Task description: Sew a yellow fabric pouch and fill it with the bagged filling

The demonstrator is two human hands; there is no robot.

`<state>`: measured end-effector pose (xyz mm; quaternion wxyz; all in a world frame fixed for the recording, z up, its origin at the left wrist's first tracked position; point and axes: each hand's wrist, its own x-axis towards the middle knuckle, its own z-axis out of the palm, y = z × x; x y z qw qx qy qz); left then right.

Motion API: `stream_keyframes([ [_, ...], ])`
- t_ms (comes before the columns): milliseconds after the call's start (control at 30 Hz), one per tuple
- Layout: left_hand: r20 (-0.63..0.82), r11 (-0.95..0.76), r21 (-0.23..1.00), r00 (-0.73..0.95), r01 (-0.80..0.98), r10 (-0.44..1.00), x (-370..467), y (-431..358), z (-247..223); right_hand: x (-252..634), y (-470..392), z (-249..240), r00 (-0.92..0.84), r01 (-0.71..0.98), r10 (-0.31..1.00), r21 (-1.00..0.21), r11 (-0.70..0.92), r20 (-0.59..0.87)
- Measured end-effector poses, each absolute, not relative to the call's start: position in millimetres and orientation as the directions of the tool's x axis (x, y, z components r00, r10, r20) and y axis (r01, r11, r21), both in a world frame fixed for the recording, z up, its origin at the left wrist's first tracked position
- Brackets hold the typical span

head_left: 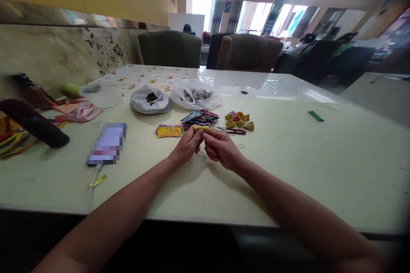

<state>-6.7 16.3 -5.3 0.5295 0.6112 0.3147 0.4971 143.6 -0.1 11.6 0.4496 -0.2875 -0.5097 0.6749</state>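
Both hands meet over the table, pinching a small yellow fabric piece between them. My left hand grips its left end, and my right hand closes on its right end. A loose dark thread loops on the table below the fingers. Just beyond the hands lies a pile of dark patterned cloth pieces. Flat yellow cloth pieces rest to the left. On the right are thread snips and several small yellow stuffed cones. Whether a needle is in the fingers cannot be made out.
Two white plastic bags with contents stand farther back. At left are a phone on a cable, a dark cylinder, a bottle and pink cloth. A green object lies right. Chairs line the far edge.
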Motion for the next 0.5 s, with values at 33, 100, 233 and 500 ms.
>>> stream_keyframes([
  [33, 0.276, -0.251, 0.961, 0.305, -0.12, 0.911, -7.3, 16.6, -5.1, 143.8, -0.6, 11.7, -0.45, -0.317, 0.891, -0.943, -0.099, 0.058],
  [100, 0.279, -0.263, 0.96, 0.3, -0.092, 0.912, -8.4, 17.2, -4.4, 144.2, -1.0, 11.3, -0.48, -0.331, 0.877, -0.931, -0.154, 0.025],
  [233, 0.273, -0.264, 0.962, 0.292, -0.071, 0.916, -10.1, 17.7, -3.0, 145.4, 0.8, 9.1, -0.512, -0.349, 0.859, -0.911, -0.22, -0.011],
  [500, 0.228, -0.184, 0.965, 0.258, -0.185, 0.939, -12.0, 18.4, -2.7, 150.0, 3.6, 10.1, -0.624, -0.272, 0.782, -0.934, -0.232, -0.013],
])
